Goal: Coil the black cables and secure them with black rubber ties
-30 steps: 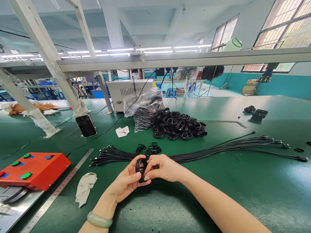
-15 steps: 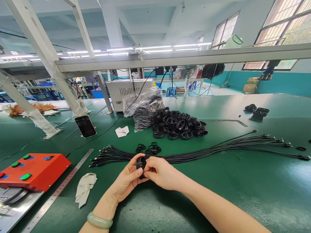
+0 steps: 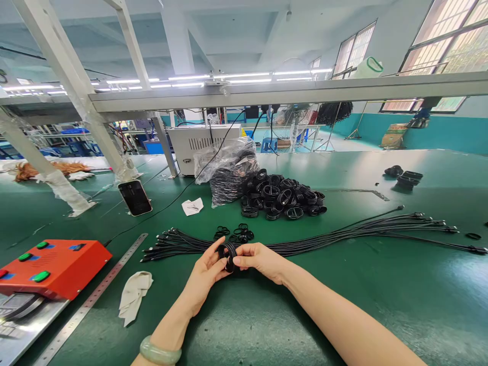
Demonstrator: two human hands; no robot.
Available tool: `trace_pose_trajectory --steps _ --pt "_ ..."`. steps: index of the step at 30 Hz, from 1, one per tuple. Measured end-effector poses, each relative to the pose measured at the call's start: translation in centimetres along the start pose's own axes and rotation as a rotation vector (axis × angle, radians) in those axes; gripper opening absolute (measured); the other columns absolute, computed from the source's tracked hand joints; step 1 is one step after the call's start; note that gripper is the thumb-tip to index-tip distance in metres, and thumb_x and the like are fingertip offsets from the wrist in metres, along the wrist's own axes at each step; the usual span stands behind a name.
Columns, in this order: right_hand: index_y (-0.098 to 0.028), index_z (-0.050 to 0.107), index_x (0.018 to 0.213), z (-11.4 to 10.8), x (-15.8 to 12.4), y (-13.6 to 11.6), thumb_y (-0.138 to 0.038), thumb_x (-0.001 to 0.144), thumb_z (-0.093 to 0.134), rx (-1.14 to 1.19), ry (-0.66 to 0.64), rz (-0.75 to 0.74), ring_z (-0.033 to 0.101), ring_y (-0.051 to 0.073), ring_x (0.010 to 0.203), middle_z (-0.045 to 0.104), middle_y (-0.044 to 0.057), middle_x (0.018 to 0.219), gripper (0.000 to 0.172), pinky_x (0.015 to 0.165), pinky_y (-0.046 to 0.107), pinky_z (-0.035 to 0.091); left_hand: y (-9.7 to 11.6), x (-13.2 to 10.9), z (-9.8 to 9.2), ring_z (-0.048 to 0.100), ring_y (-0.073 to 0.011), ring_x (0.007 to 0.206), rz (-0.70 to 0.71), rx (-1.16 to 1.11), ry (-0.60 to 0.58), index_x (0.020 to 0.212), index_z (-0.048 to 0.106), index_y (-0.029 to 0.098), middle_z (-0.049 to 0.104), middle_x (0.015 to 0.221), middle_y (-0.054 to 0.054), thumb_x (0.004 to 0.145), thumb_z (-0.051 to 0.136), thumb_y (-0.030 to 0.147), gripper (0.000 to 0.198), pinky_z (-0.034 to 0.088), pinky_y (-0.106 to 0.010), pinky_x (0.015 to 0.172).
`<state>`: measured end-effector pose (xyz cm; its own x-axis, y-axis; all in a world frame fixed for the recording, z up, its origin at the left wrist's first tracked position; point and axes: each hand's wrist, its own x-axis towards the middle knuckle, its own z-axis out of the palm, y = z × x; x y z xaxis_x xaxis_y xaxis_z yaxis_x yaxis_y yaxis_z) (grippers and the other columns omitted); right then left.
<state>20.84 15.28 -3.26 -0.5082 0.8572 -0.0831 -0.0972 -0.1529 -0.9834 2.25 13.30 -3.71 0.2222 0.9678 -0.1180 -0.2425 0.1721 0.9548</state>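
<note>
My left hand [image 3: 206, 274] and my right hand [image 3: 259, 259] meet over the green table [image 3: 381, 305], both pinching one small coiled black cable [image 3: 227, 255] between thumbs and fingers. Just behind the hands a long bundle of straight black cables [image 3: 324, 237] lies across the table. A few small black bands [image 3: 236, 234] sit beyond it. Farther back stands a pile of coiled black cables [image 3: 282, 195] next to a clear plastic bag [image 3: 224, 170] of more coils. A jade bangle [image 3: 160, 352] is on my left wrist.
An orange box with green buttons [image 3: 57, 264] sits at the left, with a steel ruler [image 3: 91, 300] and a white cloth [image 3: 133, 295] beside it. A phone [image 3: 134, 197] leans on a frame post. A white machine [image 3: 202, 140] stands at the back. Black parts [image 3: 404, 178] lie far right.
Both hands have slid forward toward the cable bundle with the coil held between them. The left fingers have shifted from wrapping the coil to pinching its side.
</note>
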Motion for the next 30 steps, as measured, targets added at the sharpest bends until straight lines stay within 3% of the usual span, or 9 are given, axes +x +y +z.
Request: trace_pose_trajectory --steps 5,20,24,27,30 --pt "-0.017 0.069 0.079 -0.4 0.2 0.2 -0.050 0.060 0.082 0.028 -0.025 0.008 0.050 0.012 0.067 0.062 0.000 0.074 0.041 0.070 0.029 0.039 -0.1 -0.1 0.0 0.065 -0.0279 0.107 -0.005 0.009 -0.016 0.131 0.055 0.026 0.067 0.124 -0.010 0.072 0.075 0.029 0.063 0.047 -0.047 0.099" --pt "-0.016 0.072 0.080 0.1 -0.2 -0.1 -0.051 0.061 0.081 -0.028 0.005 -0.036 0.051 0.013 0.068 0.063 0.001 0.074 0.041 0.070 0.029 0.041 0.0 -0.3 0.2 0.063 -0.0306 0.109 0.011 0.034 -0.011 0.135 0.050 0.028 0.064 0.128 -0.011 0.069 0.077 0.031 0.071 0.048 -0.049 0.098" --pt "-0.017 0.070 0.074 1.1 -0.1 -0.1 -0.046 0.062 0.080 -0.081 0.066 -0.085 0.055 0.016 0.072 0.063 0.000 0.073 0.032 0.071 0.030 0.042 0.2 -0.4 0.2 0.066 -0.0269 0.103 -0.006 -0.001 -0.023 0.138 0.045 0.033 0.062 0.130 -0.009 0.074 0.070 0.032 0.069 0.048 -0.048 0.096" --pt "-0.020 0.071 0.074 1.7 -0.2 -0.4 -0.035 0.063 0.080 -0.127 0.087 -0.131 0.059 0.020 0.087 0.065 0.001 0.083 0.021 0.078 0.031 0.043 0.5 -0.5 0.4 0.065 -0.0263 0.106 -0.022 -0.024 -0.034 0.136 0.047 0.034 0.062 0.130 -0.008 0.075 0.070 0.036 0.065 0.049 -0.046 0.096" --pt "-0.021 0.073 0.077 1.6 -0.8 -1.4 -0.026 0.069 0.076 -0.346 0.037 -0.195 0.060 0.023 0.098 0.066 0.002 0.083 0.010 0.079 0.030 0.044 0.6 -0.6 0.5 0.062 -0.0274 0.111 -0.006 0.002 -0.035 0.132 0.050 0.032 0.065 0.123 -0.008 0.073 0.075 0.035 0.065 0.049 -0.043 0.095"
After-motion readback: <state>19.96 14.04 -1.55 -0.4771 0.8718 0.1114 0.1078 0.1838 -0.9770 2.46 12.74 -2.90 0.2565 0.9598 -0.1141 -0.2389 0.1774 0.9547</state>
